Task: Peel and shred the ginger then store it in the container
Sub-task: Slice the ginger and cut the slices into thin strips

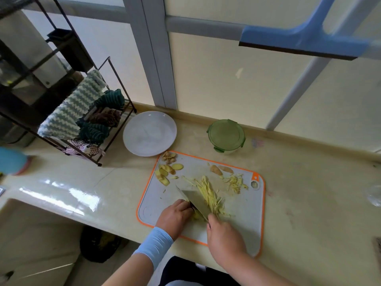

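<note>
Shredded ginger: pale-yellow ginger shreds (pixel 208 195) heaped at the board's centre, running from 11 to 5 o'clock; a smaller loose heap (pixel 235 183) lies at 2 o'clock
Uncut ginger: small yellow ginger piece (pixel 195 216) at 7 o'clock of the main heap, mostly hidden under the left hand
Knife: broad steel kitchen knife (pixel 195 200); blade touches the left side of the main heap, tip towards 11 o'clock
Left hand (pixel 175 215): fingers curled down over the ginger piece, knuckles against the blade; pale-blue sleeve (pixel 154 244) on the forearm
Right hand (pixel 225 236): fingers wrapped round the knife handle, which is itself hidden
Board: grey rectangular plastic cutting board with orange rim (pixel 247 230); ginger peelings and slices (pixel 167 172) at its 10 o'clock corner; two ginger knobs (pixel 216 169) near 1 o'clock
Container: round container with green clip-on lid (pixel 226 135), closed, on the counter at 12 o'clock of the board, apart from it
Surroundings: round white plate (pixel 149 133) at 11 o'clock, just beside the board; dark wire rack hung with cloths (pixel 82 118) at 10 o'clock
</note>
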A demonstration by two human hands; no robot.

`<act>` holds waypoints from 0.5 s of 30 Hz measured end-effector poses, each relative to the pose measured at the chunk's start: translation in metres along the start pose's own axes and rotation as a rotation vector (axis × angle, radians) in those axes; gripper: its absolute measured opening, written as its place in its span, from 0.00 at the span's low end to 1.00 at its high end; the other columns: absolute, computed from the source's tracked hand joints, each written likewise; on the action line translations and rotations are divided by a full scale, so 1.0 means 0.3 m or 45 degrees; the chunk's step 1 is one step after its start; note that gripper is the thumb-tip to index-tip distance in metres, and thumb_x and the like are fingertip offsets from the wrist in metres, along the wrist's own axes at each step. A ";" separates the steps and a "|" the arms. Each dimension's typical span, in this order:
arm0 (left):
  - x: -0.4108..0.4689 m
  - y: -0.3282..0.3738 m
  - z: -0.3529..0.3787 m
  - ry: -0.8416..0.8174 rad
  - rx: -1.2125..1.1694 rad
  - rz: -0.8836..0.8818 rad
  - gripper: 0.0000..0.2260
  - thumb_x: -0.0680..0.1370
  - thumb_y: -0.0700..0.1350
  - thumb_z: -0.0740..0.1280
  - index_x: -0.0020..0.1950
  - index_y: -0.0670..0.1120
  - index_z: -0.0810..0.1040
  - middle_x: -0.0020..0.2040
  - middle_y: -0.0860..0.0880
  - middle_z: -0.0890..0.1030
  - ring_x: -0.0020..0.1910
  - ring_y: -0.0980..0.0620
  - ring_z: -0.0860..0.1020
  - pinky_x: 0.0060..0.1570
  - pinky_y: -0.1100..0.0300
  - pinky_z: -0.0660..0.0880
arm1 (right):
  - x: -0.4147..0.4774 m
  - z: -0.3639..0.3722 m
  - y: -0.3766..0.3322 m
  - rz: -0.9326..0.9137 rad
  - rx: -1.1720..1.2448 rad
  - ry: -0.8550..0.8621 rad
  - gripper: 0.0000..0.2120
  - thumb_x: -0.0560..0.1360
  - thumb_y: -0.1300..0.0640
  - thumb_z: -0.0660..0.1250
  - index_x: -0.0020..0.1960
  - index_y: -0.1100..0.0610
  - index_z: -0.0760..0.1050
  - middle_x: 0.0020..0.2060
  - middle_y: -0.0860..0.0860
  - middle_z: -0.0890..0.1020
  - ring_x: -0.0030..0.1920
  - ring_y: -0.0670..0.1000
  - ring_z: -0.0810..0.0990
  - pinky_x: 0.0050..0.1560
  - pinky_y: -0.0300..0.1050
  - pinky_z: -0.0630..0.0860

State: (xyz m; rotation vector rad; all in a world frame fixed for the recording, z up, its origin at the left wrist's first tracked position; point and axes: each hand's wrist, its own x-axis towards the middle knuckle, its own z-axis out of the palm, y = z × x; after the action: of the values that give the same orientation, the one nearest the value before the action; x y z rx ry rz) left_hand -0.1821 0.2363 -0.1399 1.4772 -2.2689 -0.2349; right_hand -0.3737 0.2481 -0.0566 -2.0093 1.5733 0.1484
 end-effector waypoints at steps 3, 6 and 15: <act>-0.006 0.000 0.004 -0.012 0.003 0.003 0.11 0.66 0.40 0.81 0.45 0.49 0.85 0.45 0.52 0.82 0.47 0.55 0.75 0.39 0.64 0.76 | -0.002 0.004 -0.006 0.026 0.011 -0.022 0.07 0.83 0.50 0.51 0.57 0.50 0.65 0.46 0.55 0.80 0.49 0.60 0.81 0.38 0.48 0.65; -0.006 -0.003 0.011 -0.036 -0.005 -0.028 0.12 0.66 0.40 0.81 0.47 0.49 0.85 0.46 0.53 0.82 0.48 0.55 0.74 0.39 0.64 0.77 | 0.004 0.008 -0.005 0.049 0.052 -0.048 0.07 0.84 0.51 0.51 0.56 0.51 0.66 0.46 0.55 0.81 0.49 0.59 0.81 0.38 0.48 0.65; -0.012 0.006 0.011 -0.016 0.004 -0.098 0.10 0.72 0.42 0.66 0.48 0.51 0.85 0.47 0.53 0.81 0.47 0.54 0.77 0.35 0.63 0.78 | 0.104 0.032 -0.048 -0.002 0.000 0.021 0.08 0.84 0.51 0.52 0.57 0.51 0.68 0.47 0.54 0.82 0.49 0.57 0.82 0.37 0.46 0.65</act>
State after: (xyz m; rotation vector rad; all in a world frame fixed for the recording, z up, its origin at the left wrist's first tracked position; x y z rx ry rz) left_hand -0.1840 0.2400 -0.1432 1.5703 -2.2256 -0.2638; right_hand -0.3487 0.2282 -0.0726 -2.0169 1.5818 0.1314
